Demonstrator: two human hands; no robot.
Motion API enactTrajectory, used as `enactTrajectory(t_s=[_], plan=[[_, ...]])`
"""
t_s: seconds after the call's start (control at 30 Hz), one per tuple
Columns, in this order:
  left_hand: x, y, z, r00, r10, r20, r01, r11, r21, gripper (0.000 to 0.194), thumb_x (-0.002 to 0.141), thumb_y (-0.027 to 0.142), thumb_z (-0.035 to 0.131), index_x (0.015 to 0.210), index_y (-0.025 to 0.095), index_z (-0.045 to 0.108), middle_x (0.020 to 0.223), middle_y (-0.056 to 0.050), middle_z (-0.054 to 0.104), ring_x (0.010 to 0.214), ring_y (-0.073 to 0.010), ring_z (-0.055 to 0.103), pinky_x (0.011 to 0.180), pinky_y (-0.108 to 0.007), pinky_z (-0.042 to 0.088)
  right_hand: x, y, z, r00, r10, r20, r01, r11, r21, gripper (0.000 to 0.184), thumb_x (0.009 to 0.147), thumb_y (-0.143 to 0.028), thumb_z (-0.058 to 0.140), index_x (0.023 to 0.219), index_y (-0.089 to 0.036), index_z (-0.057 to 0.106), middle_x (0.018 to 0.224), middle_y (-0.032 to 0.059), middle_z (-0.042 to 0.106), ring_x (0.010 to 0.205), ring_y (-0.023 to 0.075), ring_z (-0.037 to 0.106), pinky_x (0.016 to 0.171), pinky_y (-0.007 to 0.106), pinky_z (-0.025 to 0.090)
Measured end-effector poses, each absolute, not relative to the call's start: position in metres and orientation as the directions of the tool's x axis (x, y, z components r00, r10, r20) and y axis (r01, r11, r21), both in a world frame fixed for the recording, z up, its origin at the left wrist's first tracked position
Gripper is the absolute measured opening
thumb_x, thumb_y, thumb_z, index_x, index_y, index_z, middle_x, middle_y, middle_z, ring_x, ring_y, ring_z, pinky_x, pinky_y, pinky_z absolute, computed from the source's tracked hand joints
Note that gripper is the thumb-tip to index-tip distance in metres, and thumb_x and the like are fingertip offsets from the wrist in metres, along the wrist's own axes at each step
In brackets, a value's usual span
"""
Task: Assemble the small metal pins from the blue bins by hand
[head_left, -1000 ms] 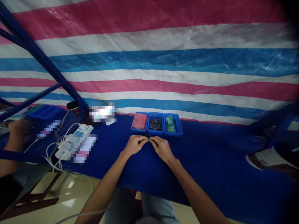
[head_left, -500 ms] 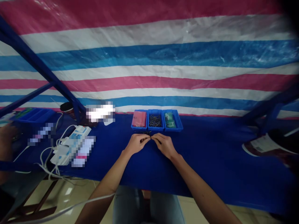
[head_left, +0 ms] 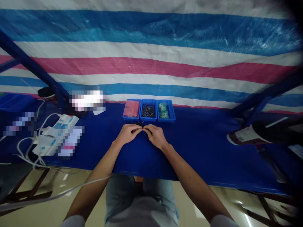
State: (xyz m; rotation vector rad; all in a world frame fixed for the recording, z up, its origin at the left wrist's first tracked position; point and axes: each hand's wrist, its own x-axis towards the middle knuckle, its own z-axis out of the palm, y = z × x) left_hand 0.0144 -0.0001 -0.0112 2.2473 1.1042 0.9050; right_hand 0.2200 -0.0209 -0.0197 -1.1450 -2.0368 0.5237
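Observation:
My left hand (head_left: pixel 128 133) and my right hand (head_left: pixel 155 134) meet fingertip to fingertip over the blue table (head_left: pixel 142 157). Both are closed in a pinch around something small and dark, too small to make out. Just beyond my left fingers lies a little pile of dark screws (head_left: pixel 138 123), partly hidden by that hand. Behind it stand three joined blue bins. The left bin holds pink plastic packets (head_left: pixel 132 108), the middle one a heap of screws (head_left: pixel 148 111), and the right one green packets (head_left: pixel 163 110).
To the left lie a white power strip (head_left: pixel 56 134) with tangled white cables and a blurred-out paper (head_left: pixel 71 142). A bright pixelated object (head_left: pixel 87 100) stands behind. A dark cup-like container (head_left: pixel 246 134) rests at right. Blue metal posts (head_left: pixel 35 69) flank the table before a striped tarp (head_left: pixel 142 66).
My view has tilted down and turned a little, so everything sits higher and further left. The hands stay pinched together in front of the bins. The other person's arm at far left has left the view.

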Motion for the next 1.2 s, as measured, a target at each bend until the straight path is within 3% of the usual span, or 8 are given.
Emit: enactTrajectory(t_s=[0.27,0.63,0.9,1.2], plan=[[0.0143,-0.0024,-0.0052,0.468,0.807,0.361,0.518,-0.581,0.628,0.022,0.097,0.032,0.058,0.092,0.018,0.074,0.083,-0.003,0.074,0.062,-0.012,0.06,0.064,-0.024,0.045,0.2158,-0.0188,-0.0191,-0.375,0.874,0.31,0.688,0.486,-0.539,0.024,0.105,-0.03,0.042,0.095,-0.021,0.061,0.088,0.0032,0.068,0.076,0.0162,0.064,0.066,0.026,0.039],[0.0131,-0.0047,-0.0047,0.472,0.816,0.332,0.544,-0.567,0.619,0.022,0.099,0.031,0.055,0.096,0.02,0.074,0.094,-0.004,0.075,0.079,-0.016,0.068,0.073,-0.025,0.047,0.218,-0.0182,-0.0227,-0.341,0.852,0.398,0.529,0.524,-0.668,0.017,0.103,-0.026,0.048,0.106,-0.022,0.064,0.1,0.005,0.068,0.089,0.0176,0.065,0.079,0.028,0.046],[0.0137,-0.0051,-0.0063,0.468,0.812,0.348,0.521,-0.572,0.633,0.021,0.097,0.033,0.057,0.097,0.019,0.074,0.092,-0.004,0.075,0.068,-0.0137,0.063,0.07,-0.026,0.047,0.2188,-0.0196,-0.0204,-0.356,0.848,0.393,0.549,0.53,-0.647,0.017,0.103,-0.026,0.048,0.102,-0.022,0.065,0.099,0.0045,0.068,0.089,0.0171,0.065,0.079,0.027,0.045],[0.012,-0.0052,-0.0067,0.476,0.809,0.344,0.518,-0.574,0.634,0.021,0.097,0.032,0.057,0.095,0.019,0.073,0.084,-0.003,0.072,0.063,-0.012,0.059,0.066,-0.024,0.044,0.22,-0.0181,-0.0201,-0.4,0.853,0.336,0.57,0.519,-0.637,0.028,0.105,-0.031,0.043,0.088,-0.019,0.062,0.082,0.0024,0.066,0.072,0.0143,0.06,0.069,0.026,0.041]])
